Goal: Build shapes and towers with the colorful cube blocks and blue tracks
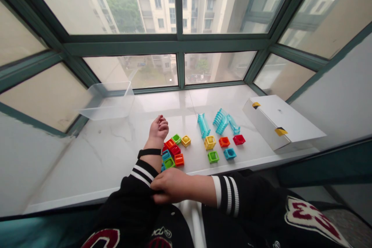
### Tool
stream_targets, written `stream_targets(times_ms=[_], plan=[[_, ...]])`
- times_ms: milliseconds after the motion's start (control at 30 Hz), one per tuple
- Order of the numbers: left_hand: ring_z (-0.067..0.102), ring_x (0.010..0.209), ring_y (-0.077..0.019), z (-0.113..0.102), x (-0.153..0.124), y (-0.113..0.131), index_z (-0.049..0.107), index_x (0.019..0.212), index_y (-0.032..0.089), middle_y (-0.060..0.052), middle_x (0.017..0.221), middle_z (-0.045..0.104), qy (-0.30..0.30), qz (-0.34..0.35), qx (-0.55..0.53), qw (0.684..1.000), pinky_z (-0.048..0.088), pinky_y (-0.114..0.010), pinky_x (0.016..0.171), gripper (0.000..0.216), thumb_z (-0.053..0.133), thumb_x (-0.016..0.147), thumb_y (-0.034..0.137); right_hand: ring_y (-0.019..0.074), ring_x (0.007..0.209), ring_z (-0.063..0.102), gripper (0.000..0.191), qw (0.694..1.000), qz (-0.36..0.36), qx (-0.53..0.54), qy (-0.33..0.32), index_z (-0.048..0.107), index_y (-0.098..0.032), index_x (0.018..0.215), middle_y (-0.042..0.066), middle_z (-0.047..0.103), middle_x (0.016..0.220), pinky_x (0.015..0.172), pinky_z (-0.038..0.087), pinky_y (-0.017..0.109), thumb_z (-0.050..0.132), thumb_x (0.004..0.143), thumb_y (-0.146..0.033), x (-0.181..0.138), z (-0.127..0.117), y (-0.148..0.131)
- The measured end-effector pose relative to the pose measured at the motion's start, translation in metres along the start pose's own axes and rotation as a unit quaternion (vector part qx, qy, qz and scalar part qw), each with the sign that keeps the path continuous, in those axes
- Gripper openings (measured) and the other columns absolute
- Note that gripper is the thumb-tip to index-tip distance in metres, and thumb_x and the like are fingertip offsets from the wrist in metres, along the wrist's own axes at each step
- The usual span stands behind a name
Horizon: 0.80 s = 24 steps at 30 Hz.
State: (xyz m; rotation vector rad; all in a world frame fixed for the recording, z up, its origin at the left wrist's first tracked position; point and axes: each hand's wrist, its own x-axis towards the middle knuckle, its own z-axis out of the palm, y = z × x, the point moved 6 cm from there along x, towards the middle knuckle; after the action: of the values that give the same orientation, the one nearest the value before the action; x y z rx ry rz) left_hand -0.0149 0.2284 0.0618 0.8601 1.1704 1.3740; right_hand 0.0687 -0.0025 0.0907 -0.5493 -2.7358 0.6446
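My left hand [159,127] is raised above the white sill, its fingers curled into a loose fist with nothing visible in them. A black band circles that wrist. My right hand [171,184] reaches across my body and grips the left jacket sleeve [144,173] near its striped cuff. Just right of the left forearm lies a cluster of plastic cube blocks: an orange block [179,159], a green block [176,138], a yellow block [186,140] and several more, some partly hidden by my arm.
Further right sit a yellow block [209,142], a blue block [229,153], a red block [239,139] and others. Behind them lie translucent blue track pieces [221,121]. A clear plastic bin [112,104] stands at left, a white box [285,120] at right. Windows close off the back.
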Motion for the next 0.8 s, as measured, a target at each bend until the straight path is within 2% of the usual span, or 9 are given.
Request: stream_targets(times_ms=[100, 167, 233, 333, 367, 500, 600, 700, 800], plan=[[0.020, 0.048, -0.0069, -0.016, 0.005, 0.018, 0.048, 0.087, 0.022, 0.006, 0.065, 0.038, 0.019, 0.056, 0.023, 0.998, 0.019, -0.015, 0.039, 0.042, 0.031, 0.111, 0.052, 0.0129, 0.071, 0.062, 0.030, 0.999, -0.018, 0.035, -0.005, 0.059, -0.022, 0.076, -0.001, 0.070, 0.079, 0.058, 0.037, 0.024, 0.068, 0.095, -0.043, -0.002, 0.004, -0.002], [0.023, 0.048, -0.0082, -0.017, 0.002, 0.019, 0.050, 0.093, 0.022, 0.005, 0.067, 0.042, 0.022, 0.098, 0.081, 0.992, 0.022, -0.017, 0.041, 0.049, 0.018, 0.111, 0.055, 0.0123, 0.070, 0.060, 0.032, 0.998, -0.027, 0.060, -0.014, 0.056, -0.022, 0.074, -0.002, 0.068, 0.076, 0.057, 0.036, 0.023, 0.068, 0.096, -0.043, -0.002, 0.005, -0.006], [0.033, 0.050, -0.0096, -0.009, -0.007, 0.010, 0.053, 0.099, 0.023, 0.003, 0.072, 0.049, 0.008, 0.136, 0.170, 0.976, 0.029, -0.020, 0.045, 0.044, 0.026, 0.110, 0.055, 0.0119, 0.069, 0.059, 0.035, 0.996, -0.031, 0.082, -0.017, 0.054, -0.022, 0.073, -0.003, 0.066, 0.074, 0.058, 0.035, 0.022, 0.068, 0.096, -0.043, 0.000, 0.006, -0.009], [0.055, 0.065, -0.0145, 0.017, -0.030, -0.014, 0.061, 0.099, 0.024, -0.002, 0.082, 0.061, -0.055, 0.191, 0.322, 0.926, 0.040, -0.024, 0.058, 0.022, 0.060, 0.100, 0.045, 0.0121, 0.070, 0.060, 0.036, 0.995, -0.028, 0.093, -0.013, 0.053, -0.022, 0.072, -0.003, 0.066, 0.075, 0.058, 0.035, 0.022, 0.069, 0.096, -0.043, 0.008, 0.007, -0.011], [0.058, 0.069, -0.0161, 0.027, -0.037, -0.022, 0.062, 0.097, 0.024, -0.003, 0.086, 0.064, -0.080, 0.203, 0.362, 0.906, 0.042, -0.025, 0.061, 0.017, 0.066, 0.096, 0.040, 0.0124, 0.072, 0.061, 0.036, 0.995, -0.025, 0.091, -0.009, 0.053, -0.022, 0.073, -0.002, 0.067, 0.077, 0.058, 0.036, 0.022, 0.070, 0.096, -0.043, 0.011, 0.007, -0.011], [0.064, 0.072, -0.0188, 0.059, -0.064, -0.046, 0.065, 0.092, 0.023, -0.005, 0.088, 0.067, -0.168, 0.237, 0.482, 0.827, 0.044, -0.028, 0.067, 0.007, 0.068, 0.093, 0.029, 0.0138, 0.076, 0.063, 0.032, 0.996, -0.014, 0.087, 0.015, 0.057, -0.021, 0.074, -0.001, 0.071, 0.083, 0.062, 0.039, 0.023, 0.071, 0.096, -0.040, 0.021, 0.001, -0.013], [0.068, 0.078, -0.0198, 0.069, -0.075, -0.046, 0.068, 0.098, 0.024, -0.007, 0.094, 0.070, -0.201, 0.254, 0.533, 0.782, 0.046, -0.029, 0.069, 0.010, 0.062, 0.098, 0.032, 0.0145, 0.074, 0.063, 0.032, 0.994, -0.007, 0.104, 0.005, 0.061, -0.020, 0.077, 0.000, 0.071, 0.081, 0.064, 0.041, 0.024, 0.069, 0.098, -0.043, 0.020, -0.003, -0.012], [0.069, 0.083, -0.0195, 0.058, -0.080, -0.030, 0.068, 0.106, 0.025, -0.007, 0.103, 0.072, -0.184, 0.277, 0.555, 0.763, 0.048, -0.029, 0.072, 0.019, 0.052, 0.104, 0.035, 0.0144, 0.079, 0.066, 0.022, 0.987, 0.008, 0.160, 0.012, 0.069, -0.022, 0.092, -0.001, 0.074, 0.088, 0.069, 0.044, 0.023, 0.066, 0.101, -0.042, 0.007, -0.010, 0.001], [0.068, 0.077, -0.0174, 0.023, -0.085, -0.006, 0.069, 0.109, 0.025, -0.005, 0.102, 0.075, -0.119, 0.298, 0.520, 0.792, 0.052, -0.031, 0.076, 0.022, 0.050, 0.105, 0.035, 0.0140, 0.080, 0.065, 0.008, 0.976, 0.074, 0.183, 0.089, 0.069, -0.023, 0.101, -0.001, 0.073, 0.091, 0.073, 0.046, 0.023, 0.066, 0.100, -0.030, -0.020, -0.023, 0.035]])
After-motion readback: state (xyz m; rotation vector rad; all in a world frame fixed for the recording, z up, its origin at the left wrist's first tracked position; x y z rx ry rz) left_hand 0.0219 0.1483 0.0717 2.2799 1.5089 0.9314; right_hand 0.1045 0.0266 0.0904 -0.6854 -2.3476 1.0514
